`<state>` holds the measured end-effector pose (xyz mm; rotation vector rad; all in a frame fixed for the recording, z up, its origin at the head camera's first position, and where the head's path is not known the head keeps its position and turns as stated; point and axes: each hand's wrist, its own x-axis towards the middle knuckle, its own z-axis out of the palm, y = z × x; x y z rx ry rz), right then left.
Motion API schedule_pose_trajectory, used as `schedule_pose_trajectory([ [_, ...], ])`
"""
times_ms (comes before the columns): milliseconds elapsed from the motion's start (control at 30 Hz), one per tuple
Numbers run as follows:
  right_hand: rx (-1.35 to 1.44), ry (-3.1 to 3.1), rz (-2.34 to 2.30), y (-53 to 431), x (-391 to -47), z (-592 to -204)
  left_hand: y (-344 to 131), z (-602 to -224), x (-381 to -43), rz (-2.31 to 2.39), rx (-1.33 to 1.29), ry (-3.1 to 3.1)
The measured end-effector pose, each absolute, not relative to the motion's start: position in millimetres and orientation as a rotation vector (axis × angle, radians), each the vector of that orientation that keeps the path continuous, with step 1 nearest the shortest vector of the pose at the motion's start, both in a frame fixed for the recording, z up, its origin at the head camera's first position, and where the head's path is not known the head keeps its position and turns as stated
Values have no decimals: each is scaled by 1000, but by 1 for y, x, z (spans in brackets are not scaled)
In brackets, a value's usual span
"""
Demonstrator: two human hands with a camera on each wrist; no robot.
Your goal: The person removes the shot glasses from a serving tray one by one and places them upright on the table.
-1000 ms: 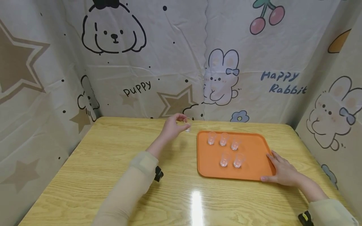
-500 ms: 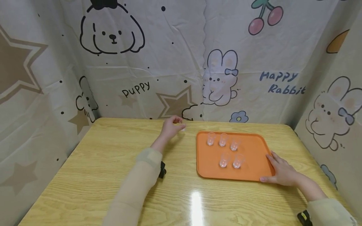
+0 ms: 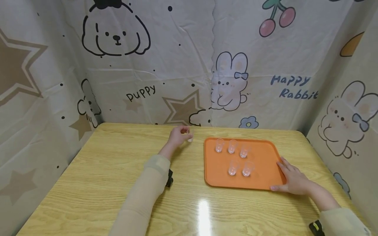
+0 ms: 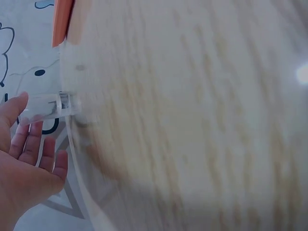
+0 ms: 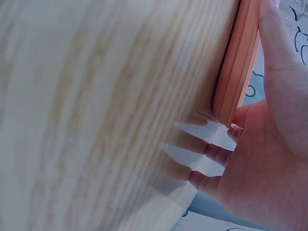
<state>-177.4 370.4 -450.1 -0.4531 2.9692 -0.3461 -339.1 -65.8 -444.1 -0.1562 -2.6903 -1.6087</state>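
Note:
A small clear glass (image 3: 190, 139) is pinched upright between the thumb and fingers of my left hand (image 3: 178, 136), near the table's back edge and left of the tray. In the left wrist view, the base of this glass (image 4: 45, 107) is right at the tabletop. My right hand (image 3: 295, 180) rests around the near right corner of the orange tray (image 3: 265, 157), thumb along the front rim and fingers along the right side. Its outer fingers (image 5: 216, 154) spread out onto the table in the right wrist view. Several matching glasses (image 3: 232, 147) stand on the tray in two rows.
The wood-grain table (image 3: 118, 170) reaches to a patterned cloth curtain (image 3: 183, 59) at the back and on both sides. Bare tabletop lies left of the tray and in front of it. The tray's right part holds no glasses.
My left hand has moved a little left, away from the tray, and then lowered toward the table with the glass in its fingers. My right hand stays on the tray corner.

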Motion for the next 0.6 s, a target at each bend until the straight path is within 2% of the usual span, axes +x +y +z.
schedule_pose_trajectory([
  [333,-450,2961,-349,370,-178,-449,-68,-444,-339,-1618,-196,-2714],
  [600,-449,2964,-345,371,-178,-450,-72,-426,-331,-1625,-209,-2690],
])
